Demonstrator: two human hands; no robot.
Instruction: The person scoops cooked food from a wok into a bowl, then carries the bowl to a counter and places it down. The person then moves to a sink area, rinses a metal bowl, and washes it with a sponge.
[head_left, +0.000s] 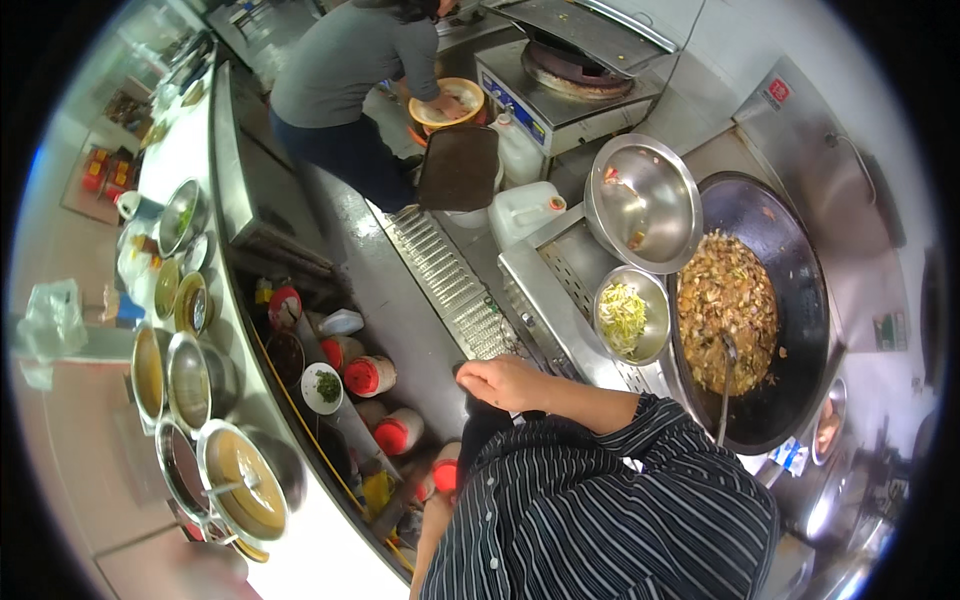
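My right hand (504, 383) is held in front of my striped shirt with its fingers curled, and nothing shows in it. My left hand (437, 513) is low beside my body, close to a red-lidded jar (445, 474); its fingers are hidden. To my right is a large black wok (801, 300) with a chunky brown stew (724, 300) in it. A metal ladle (727, 390) rests in the stew, its handle over the near rim. A steel bowl of yellow-green shredded vegetable (622, 311) stands beside the wok, below a larger steel bowl (637, 187) with a few scraps inside.
A co-worker (352, 75) bends over a yellow basin (465, 90) ahead. Sauce pots (244, 480) and bowls line the white counter (330, 555) on the left. Red-lidded jars (367, 376) and a white bowl of chopped greens (322, 388) sit below it. A floor grate (442, 270) runs between.
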